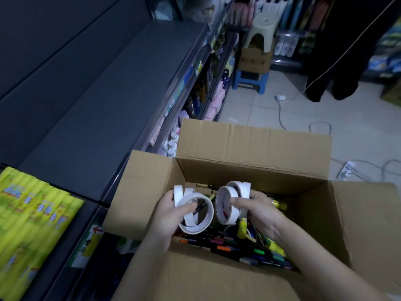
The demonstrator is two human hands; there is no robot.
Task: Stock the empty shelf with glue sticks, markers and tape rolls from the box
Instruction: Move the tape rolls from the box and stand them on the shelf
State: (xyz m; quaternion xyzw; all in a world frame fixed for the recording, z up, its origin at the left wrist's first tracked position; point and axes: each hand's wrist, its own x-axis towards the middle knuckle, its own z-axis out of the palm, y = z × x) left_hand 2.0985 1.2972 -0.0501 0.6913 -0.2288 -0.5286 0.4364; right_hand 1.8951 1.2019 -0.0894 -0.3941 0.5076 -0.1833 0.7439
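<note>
Shop aisle, tiled floor (271, 109) on the right. Far left: yellow-green packaged goods (32, 224) on a lower tier. Above them the dark grey metal shelf (108, 105) is bare. Open brown cardboard box (249, 144) sits just beside the shelf edge. Left hand (167, 211) is over the box, fingers curled round white tape rolls (178, 195). Right hand (258, 207) pinches more white tape rolls (244, 189), thumb on top. Multicoloured markers (238, 246) and yellow sticks (275, 246) lie on the box floor below both hands.
</note>
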